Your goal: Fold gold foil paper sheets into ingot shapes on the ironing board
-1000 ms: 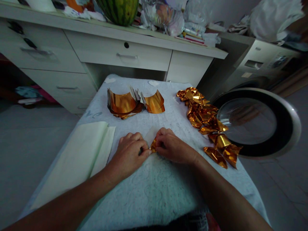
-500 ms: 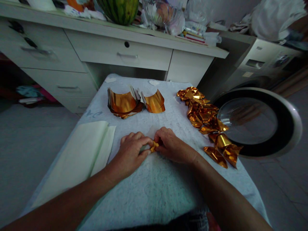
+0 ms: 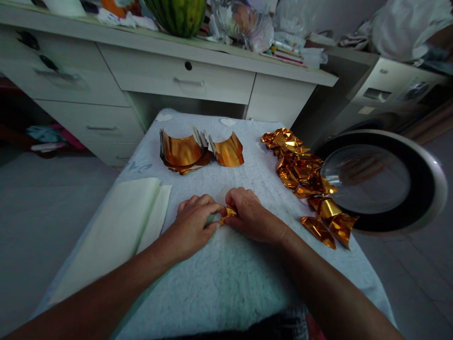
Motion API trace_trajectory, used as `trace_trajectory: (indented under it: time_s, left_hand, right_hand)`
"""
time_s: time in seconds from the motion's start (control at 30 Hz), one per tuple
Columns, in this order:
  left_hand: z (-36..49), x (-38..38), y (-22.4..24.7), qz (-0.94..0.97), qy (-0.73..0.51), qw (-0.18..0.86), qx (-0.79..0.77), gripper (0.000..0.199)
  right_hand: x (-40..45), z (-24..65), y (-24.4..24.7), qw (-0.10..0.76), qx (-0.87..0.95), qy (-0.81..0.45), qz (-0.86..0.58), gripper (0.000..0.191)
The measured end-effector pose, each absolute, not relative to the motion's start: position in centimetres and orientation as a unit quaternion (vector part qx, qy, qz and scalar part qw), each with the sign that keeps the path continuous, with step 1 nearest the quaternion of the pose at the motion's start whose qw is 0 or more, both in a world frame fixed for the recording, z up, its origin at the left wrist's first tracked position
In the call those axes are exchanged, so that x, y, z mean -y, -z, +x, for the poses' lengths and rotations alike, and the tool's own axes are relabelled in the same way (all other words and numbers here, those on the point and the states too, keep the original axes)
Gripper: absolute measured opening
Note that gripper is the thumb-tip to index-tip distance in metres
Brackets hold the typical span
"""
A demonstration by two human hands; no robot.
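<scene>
Over the middle of the cloth-covered table (image 3: 212, 293), my left hand (image 3: 196, 222) and my right hand (image 3: 249, 215) pinch a small piece of gold foil paper (image 3: 228, 216) between them. Fingertips cover much of the piece, so its shape is partly hidden. Beyond my hands lie curled sheets of gold foil paper in a larger stack (image 3: 182, 150) and a smaller stack (image 3: 228, 150). To the right runs a row of folded gold foil pieces (image 3: 299, 165). A pad of pale paper (image 3: 109, 236) rests left of my left forearm.
A white desk with drawers (image 3: 155, 80) stands behind the table, bearing a watermelon (image 3: 177, 16) and a clear glass bowl (image 3: 235, 21). At the right, a washing machine's round door (image 3: 382, 182) hangs open close to the table edge.
The fingers of my right hand have shifted slightly on the foil piece, and a bit more of its gold surface shows. My left hand keeps its pinch.
</scene>
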State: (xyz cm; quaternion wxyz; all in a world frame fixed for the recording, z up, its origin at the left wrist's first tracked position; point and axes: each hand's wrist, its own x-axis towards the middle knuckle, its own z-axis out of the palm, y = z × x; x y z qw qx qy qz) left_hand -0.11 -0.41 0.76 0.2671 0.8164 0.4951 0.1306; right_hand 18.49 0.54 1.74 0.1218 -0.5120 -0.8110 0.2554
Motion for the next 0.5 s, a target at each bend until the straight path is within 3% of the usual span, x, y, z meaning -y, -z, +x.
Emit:
trace_trajectory:
  time_s: [0.5]
  left_hand:
    - [-0.2,0.4,-0.7,0.818,-0.123,0.268,-0.494,0.03]
  right_hand:
    - [-0.9,19.8,-3.2,0.117,0.829,-0.328,-0.437,0.03]
